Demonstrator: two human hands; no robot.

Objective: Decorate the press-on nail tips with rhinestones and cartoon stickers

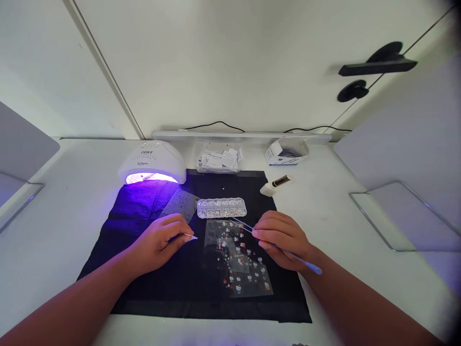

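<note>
My left hand rests on the black mat, fingers pinched on a small pale nail tip that points right. My right hand is closed on thin tweezers with a blue end; their tip reaches toward the top of a clear sticker sheet printed with small red and white figures. Just beyond lies a clear compartment box of rhinestones.
A white nail lamp glows purple at the mat's back left. A clear tub of packets, an open white carton and a small bottle lying on its side sit behind. Wire-framed panels stand at both sides.
</note>
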